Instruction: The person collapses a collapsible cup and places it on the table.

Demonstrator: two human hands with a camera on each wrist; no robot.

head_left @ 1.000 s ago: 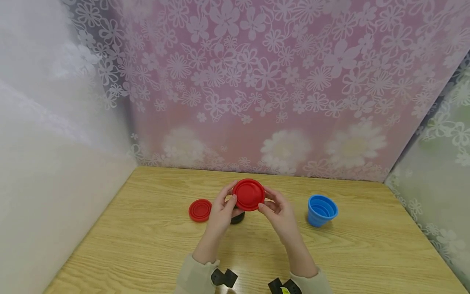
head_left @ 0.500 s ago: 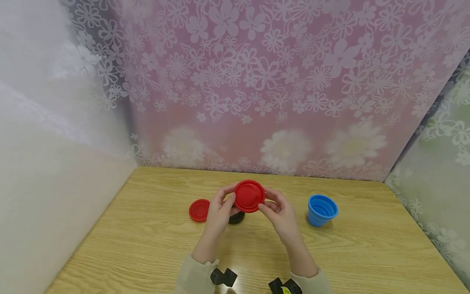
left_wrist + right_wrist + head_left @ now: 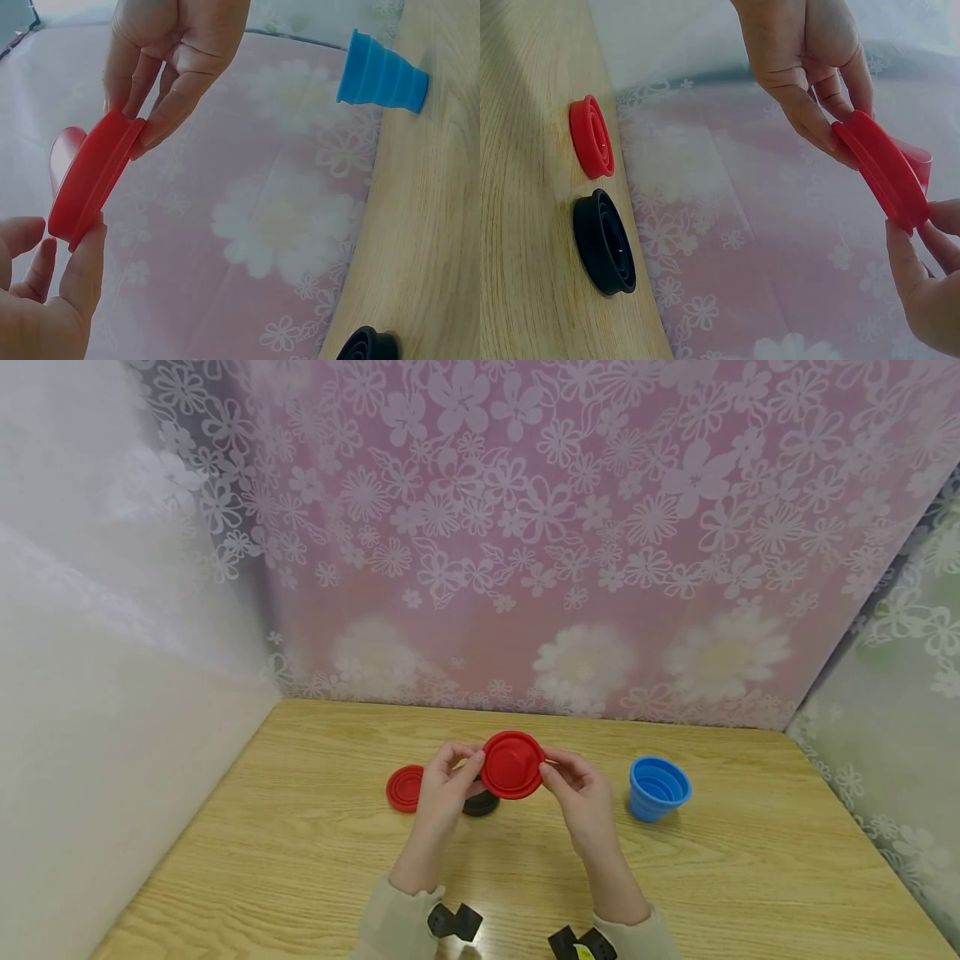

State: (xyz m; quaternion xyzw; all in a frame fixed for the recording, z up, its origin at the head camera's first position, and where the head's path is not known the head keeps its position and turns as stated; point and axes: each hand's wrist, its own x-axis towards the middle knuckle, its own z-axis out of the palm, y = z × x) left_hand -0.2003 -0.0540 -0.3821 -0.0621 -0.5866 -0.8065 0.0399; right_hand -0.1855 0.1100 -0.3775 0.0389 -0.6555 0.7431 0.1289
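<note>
Centrally held: the round red cup [image 3: 512, 765], squashed nearly flat, is up off the table [image 3: 720, 877] between both hands, its ringed face turned to the near side. A raised bump shows in the middle of that face, and both wrist views show a rounded part standing out from one side.
Left hand: the left hand [image 3: 442, 789] pinches the left edge of the cup, thumb on the near face, fingers behind.
Right hand: the right hand [image 3: 581, 793] pinches the right edge in the same manner, thumb in front; the two hands are apart, with the cup spanning the gap.
Flat red one: a second, flat red cup [image 3: 405, 788] lies on the table to the left, its right part hidden by the left hand.
Black one: a flat black cup [image 3: 481, 802] lies just right of it, not touching, partly covered by the left hand.
Blue one: a stepped blue cup [image 3: 657, 788] stands upright at full height on the right, wide mouth up, well apart from the hands.
Cuffs: pale sleeves [image 3: 397, 922] at the near edge, with black blocks [image 3: 454, 922] at both wrists.
Backdrop: a pink floral sheet [image 3: 465, 635] rises behind the far table edge.
</note>
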